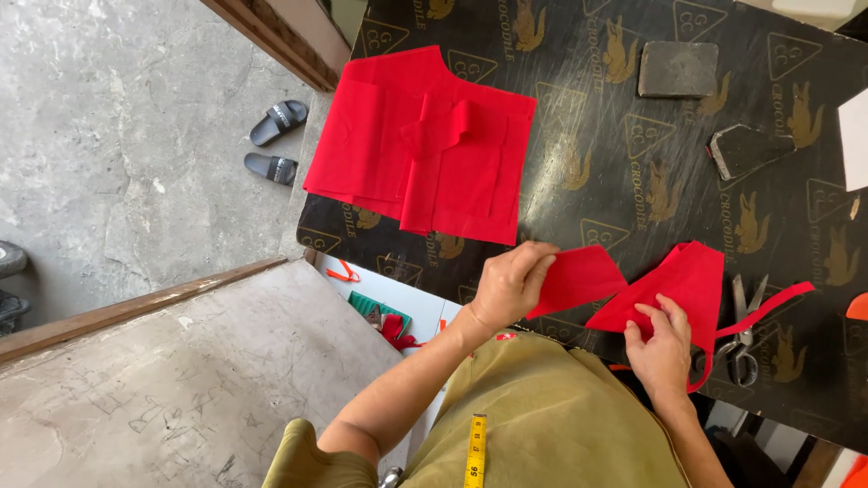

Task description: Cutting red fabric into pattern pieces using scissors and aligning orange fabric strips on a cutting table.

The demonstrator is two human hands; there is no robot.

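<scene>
— How are the hands posed in the head view?

— The left hand point(511, 285) is seen reaching forward from a bent forearm, its fingers point(535, 263) closed together on the edge of a small red fabric piece point(579, 278). The right hand point(662, 348) is laid at four o'clock from it, fingers pinched down on a larger red fabric piece point(680, 285). Both pieces are spread on the near edge of the bench point(615, 172), which is covered in a black patterned sheet.

— What is counted on the bench?

— Two red pieces are held. One stack of cut red fabric point(425, 145) is found at eleven o'clock from the left hand, well apart. One pair of scissors point(743, 330) is lying just beside the right hand, at three o'clock, with a narrow red strip point(768, 305) draped across it. Two dark flat blocks point(678, 69) are placed toward one o'clock.

— And off the bench?

— Two black sandals point(276, 140) are seen on the concrete floor at ten o'clock. One yellow measuring tape point(476, 452) is hung down the person's front.
</scene>
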